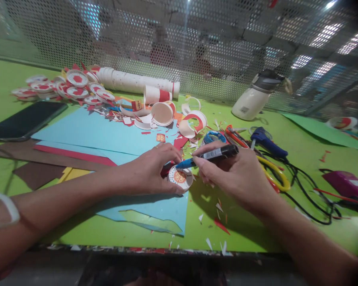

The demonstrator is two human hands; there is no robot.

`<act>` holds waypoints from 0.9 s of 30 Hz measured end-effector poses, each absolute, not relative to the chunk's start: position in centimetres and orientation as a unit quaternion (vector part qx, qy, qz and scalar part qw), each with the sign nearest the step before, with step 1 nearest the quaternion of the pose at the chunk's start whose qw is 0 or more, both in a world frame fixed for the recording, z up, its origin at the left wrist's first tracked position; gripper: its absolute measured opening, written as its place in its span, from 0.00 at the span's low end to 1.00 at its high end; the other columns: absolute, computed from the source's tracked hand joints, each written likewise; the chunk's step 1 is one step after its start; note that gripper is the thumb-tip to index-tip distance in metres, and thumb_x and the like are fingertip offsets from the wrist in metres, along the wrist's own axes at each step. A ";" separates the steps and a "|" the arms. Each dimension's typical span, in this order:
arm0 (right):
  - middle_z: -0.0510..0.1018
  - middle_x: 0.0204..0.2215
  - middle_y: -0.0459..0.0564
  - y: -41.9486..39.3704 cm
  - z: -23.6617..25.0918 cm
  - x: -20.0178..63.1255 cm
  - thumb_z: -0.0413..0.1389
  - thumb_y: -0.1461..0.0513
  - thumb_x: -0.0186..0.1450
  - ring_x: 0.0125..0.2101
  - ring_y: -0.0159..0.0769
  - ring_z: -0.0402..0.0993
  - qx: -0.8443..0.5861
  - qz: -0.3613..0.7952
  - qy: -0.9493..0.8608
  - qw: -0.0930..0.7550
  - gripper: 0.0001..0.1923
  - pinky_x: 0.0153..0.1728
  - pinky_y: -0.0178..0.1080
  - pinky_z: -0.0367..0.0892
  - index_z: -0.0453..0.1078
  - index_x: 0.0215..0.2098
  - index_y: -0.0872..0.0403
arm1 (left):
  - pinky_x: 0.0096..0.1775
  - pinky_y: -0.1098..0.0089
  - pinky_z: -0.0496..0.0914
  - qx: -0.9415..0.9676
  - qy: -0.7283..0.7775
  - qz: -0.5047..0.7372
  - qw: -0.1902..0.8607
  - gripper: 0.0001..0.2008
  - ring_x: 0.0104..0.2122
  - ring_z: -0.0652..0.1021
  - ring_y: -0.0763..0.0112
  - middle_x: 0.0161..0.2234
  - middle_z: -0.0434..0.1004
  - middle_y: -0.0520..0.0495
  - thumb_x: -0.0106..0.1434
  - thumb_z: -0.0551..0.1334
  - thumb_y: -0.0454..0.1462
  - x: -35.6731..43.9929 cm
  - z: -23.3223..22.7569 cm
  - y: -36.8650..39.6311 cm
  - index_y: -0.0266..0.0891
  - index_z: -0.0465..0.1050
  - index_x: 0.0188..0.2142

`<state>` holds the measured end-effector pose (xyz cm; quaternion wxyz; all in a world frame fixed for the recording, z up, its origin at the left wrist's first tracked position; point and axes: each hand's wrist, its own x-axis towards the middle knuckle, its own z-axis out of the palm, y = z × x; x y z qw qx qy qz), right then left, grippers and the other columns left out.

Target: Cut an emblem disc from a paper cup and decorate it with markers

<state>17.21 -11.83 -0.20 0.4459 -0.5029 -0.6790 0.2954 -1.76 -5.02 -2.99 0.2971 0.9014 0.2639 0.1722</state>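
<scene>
My left hand [164, 171] grips a small round paper-cup base [181, 183] with an orange patterned sticker in its middle and dark marks around the rim. The fingers curve round its left side, with the thumb along the near edge. Between finger and thumb, my right hand [229, 171] holds a marker pen [213, 154] with a black barrel and blue tip end. Its tip meets or hovers just over the upper rim of the cup base; I cannot tell which. Light blue paper [155, 202] lies beneath the left hand. Another patterned square sticker [160, 138] rests beyond it.
Cut paper cups [162, 113] and scraps lie behind my hands. Finished-looking red-and-white discs [77, 78] pile up at the back left, near a long cup stack [131, 81]. A phone [26, 119] is left; a glue gun [267, 141], yellow-handled scissors [277, 178] and a bottle [253, 97] are right.
</scene>
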 end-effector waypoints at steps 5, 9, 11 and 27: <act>0.72 0.18 0.41 -12.0 -0.3 17.3 0.59 0.64 0.61 0.18 0.28 0.68 -0.506 0.293 -0.680 0.442 0.02 0.19 0.31 0.65 0.72 0.33 0.54 | 0.43 0.64 0.67 0.903 0.259 0.174 0.295 0.18 0.43 0.70 0.61 0.43 0.69 0.44 0.51 0.69 0.42 -1.8 -3.1 -5.0 0.39 0.72 0.39; 0.74 0.20 0.42 -12.1 -0.3 17.3 0.59 0.65 0.61 0.19 0.27 0.68 -0.507 0.289 -0.683 0.439 0.02 0.20 0.31 0.64 0.73 0.33 0.55 | 0.43 0.63 0.67 0.903 0.259 0.179 0.293 0.18 0.42 0.70 0.62 0.43 0.69 0.44 0.51 0.69 0.43 -1.8 -3.3 -4.9 0.39 0.72 0.39; 0.76 0.23 0.43 -12.1 -0.2 17.3 0.58 0.65 0.61 0.19 0.26 0.68 -0.507 0.283 -0.691 0.431 0.02 0.19 0.31 0.64 0.72 0.33 0.55 | 0.42 0.64 0.68 0.901 0.256 0.185 0.298 0.18 0.42 0.70 0.62 0.43 0.69 0.44 0.51 0.69 0.43 -1.8 -3.4 -4.9 0.39 0.72 0.39; 0.75 0.21 0.45 -12.2 -0.5 16.6 0.60 0.62 0.62 0.21 0.28 0.66 -0.483 0.163 -0.765 0.393 0.05 0.23 0.31 0.62 0.71 0.29 0.57 | 0.44 0.64 0.67 0.898 0.260 0.198 0.296 0.15 0.44 0.70 0.62 0.43 0.71 0.46 0.50 0.70 0.41 -1.7 -3.4 -5.0 0.40 0.72 0.36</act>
